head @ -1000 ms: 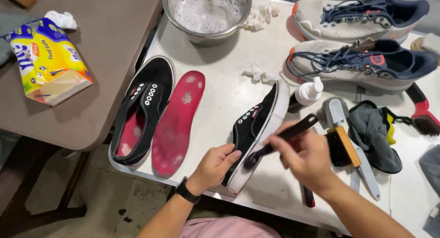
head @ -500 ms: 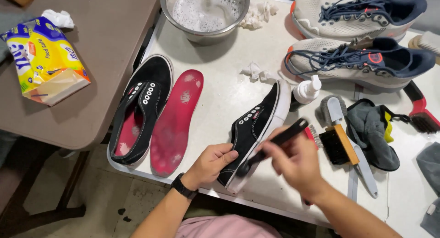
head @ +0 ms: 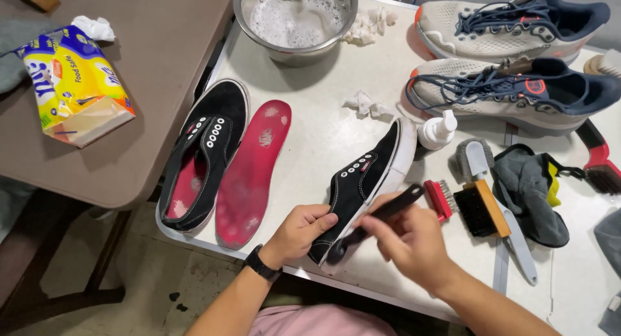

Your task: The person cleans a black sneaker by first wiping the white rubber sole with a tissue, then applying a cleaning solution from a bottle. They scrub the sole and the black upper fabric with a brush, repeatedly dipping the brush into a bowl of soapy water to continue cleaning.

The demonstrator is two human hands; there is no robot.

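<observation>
The white counter (head: 323, 148) fills most of the frame. At lower centre a black canvas sneaker (head: 362, 181) lies tipped on its side, heel toward the near edge. Judging by the pose, the step in hand is brushing its heel end; the stroke calls for a firm brace against the brush. The left hand (head: 301, 231) clasps the heel from the left, fingers curled over the collar, wrist bent inward. The right hand (head: 407, 242) is closed on a black-handled brush (head: 375, 221), angled up to the right across the sole edge.
</observation>
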